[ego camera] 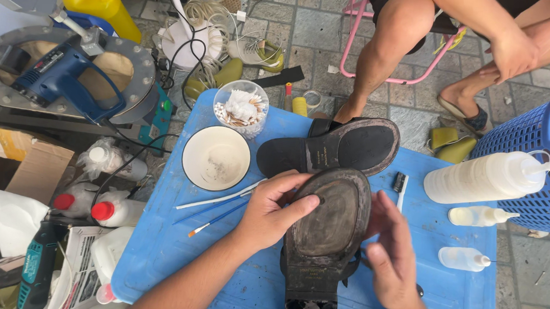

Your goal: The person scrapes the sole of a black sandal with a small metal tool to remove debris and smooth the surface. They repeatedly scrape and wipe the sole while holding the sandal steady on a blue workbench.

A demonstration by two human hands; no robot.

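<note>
Between both hands, the sandal sole [328, 223] is worn grey-black; beyond it, a blue table [176, 249], a white bowl [216, 158].

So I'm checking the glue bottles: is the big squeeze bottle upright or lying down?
Lying down. The big squeeze bottle rests on its side on the blue table, nozzle pointing right.

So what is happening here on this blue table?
A person holds a black sandal sole up with both hands: the left hand presses its thumb on the worn sole, the right hand supports the other edge. A second sandal lies behind it on the blue table, near a white bowl and squeeze bottles.
</note>
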